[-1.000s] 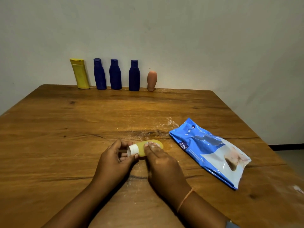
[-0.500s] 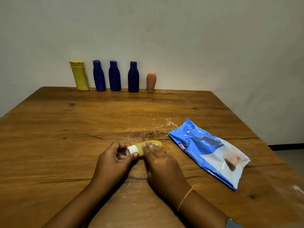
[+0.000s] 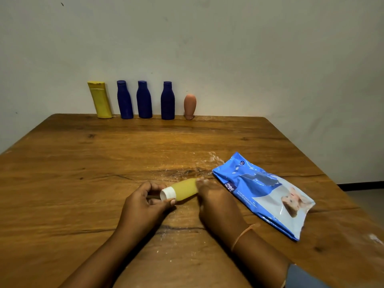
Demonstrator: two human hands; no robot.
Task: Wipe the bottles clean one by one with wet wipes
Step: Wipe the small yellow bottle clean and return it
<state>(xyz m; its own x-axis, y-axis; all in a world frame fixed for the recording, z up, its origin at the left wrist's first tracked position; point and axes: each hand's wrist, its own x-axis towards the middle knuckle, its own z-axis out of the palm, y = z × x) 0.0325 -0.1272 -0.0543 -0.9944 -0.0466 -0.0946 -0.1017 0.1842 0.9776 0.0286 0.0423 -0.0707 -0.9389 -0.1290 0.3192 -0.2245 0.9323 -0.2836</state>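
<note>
A small yellow bottle [image 3: 185, 189] with a white cap lies on its side near the table's front middle. My left hand [image 3: 143, 202] grips its capped end between thumb and fingers. My right hand [image 3: 216, 201] covers the bottle's far end, fingers curled over it; a bit of white wipe [image 3: 201, 180] shows at the fingertips. The blue wet wipes pack [image 3: 264, 192] lies flat to the right of my right hand. Against the wall stand a yellow bottle [image 3: 100, 99], three dark blue bottles [image 3: 124, 99] [image 3: 144, 99] [image 3: 168, 100], and a small peach bottle [image 3: 190, 106].
The wooden table [image 3: 83, 163] has a damp, streaky patch [image 3: 187, 169] just beyond the held bottle. The wall runs close behind the row of bottles. The table's right edge drops to the floor at the far right.
My right hand has slid along the small yellow bottle toward its far end, uncovering more of the body. The left hand keeps its hold on the cap end.
</note>
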